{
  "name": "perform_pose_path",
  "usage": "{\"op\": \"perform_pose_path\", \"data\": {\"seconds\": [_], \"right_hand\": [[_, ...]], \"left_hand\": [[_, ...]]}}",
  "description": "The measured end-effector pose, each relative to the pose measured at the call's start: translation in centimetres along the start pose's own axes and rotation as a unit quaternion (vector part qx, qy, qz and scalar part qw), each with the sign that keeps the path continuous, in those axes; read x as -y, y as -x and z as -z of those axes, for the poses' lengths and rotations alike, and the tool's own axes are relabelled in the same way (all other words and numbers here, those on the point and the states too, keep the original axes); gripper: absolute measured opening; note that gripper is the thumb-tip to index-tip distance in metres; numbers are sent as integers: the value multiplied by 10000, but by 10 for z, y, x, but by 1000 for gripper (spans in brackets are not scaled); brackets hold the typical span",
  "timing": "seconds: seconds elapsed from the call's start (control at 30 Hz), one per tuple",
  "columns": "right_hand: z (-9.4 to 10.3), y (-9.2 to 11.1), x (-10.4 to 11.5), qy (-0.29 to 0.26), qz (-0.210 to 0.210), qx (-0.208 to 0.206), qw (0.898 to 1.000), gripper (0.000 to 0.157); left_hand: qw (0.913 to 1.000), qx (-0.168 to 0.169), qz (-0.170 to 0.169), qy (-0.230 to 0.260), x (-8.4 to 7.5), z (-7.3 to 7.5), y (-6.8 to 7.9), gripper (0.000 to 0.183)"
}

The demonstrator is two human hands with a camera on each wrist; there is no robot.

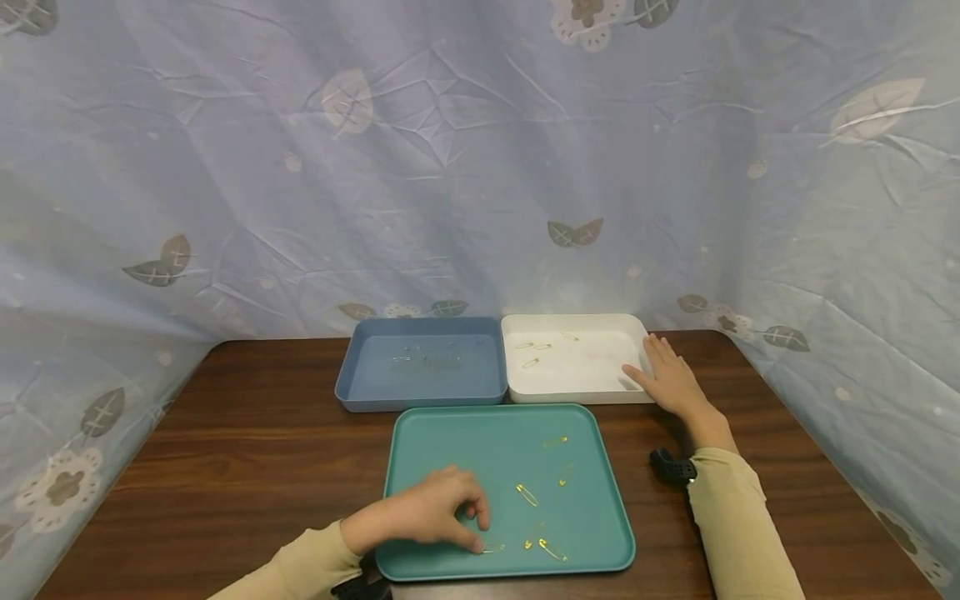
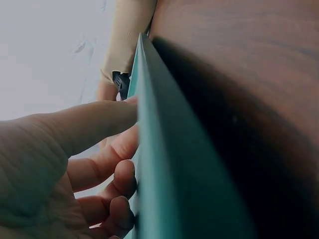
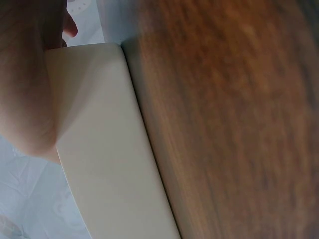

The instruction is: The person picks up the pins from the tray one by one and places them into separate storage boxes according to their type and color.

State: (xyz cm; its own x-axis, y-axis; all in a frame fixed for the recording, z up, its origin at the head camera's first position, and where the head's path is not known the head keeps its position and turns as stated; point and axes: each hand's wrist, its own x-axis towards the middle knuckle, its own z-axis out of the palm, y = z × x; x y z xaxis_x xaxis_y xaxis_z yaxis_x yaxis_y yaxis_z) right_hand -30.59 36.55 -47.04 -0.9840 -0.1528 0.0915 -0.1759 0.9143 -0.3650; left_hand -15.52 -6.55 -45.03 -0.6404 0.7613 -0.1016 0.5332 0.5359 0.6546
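Observation:
My left hand is low over the teal tray, its thumb tip beside a pale safety pin. Thumb and forefinger look apart in the head view; in the left wrist view the tray's rim hides the fingertips. Several gold safety pins lie on the tray's right half, one of them a gold safety pin near the middle. At the white tray, my right hand rests over the right rim with fingers extended and thumb reaching inside.
Several gold pins, among them a safety pin, lie in the white tray. Beside it, the blue tray holds several silver-looking pins. All three trays stand on a dark wooden table, with a patterned curtain behind.

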Motion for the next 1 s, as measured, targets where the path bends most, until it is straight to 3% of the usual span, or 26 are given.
{"op": "perform_pose_path", "data": {"seconds": [0.37,0.6,1.0], "right_hand": [[-1,3,1,-274,180,-250,9991,96],[-1,1,2,-70,22,-39,10000,89],[-1,1,1,34,0,-27,10000,89]], "left_hand": [[9993,48,10,-378,-2,-2,1,12],[9981,82,-141,-594,-1,1,3,12],[9981,119,53,-608,-4,7,3,13]]}}
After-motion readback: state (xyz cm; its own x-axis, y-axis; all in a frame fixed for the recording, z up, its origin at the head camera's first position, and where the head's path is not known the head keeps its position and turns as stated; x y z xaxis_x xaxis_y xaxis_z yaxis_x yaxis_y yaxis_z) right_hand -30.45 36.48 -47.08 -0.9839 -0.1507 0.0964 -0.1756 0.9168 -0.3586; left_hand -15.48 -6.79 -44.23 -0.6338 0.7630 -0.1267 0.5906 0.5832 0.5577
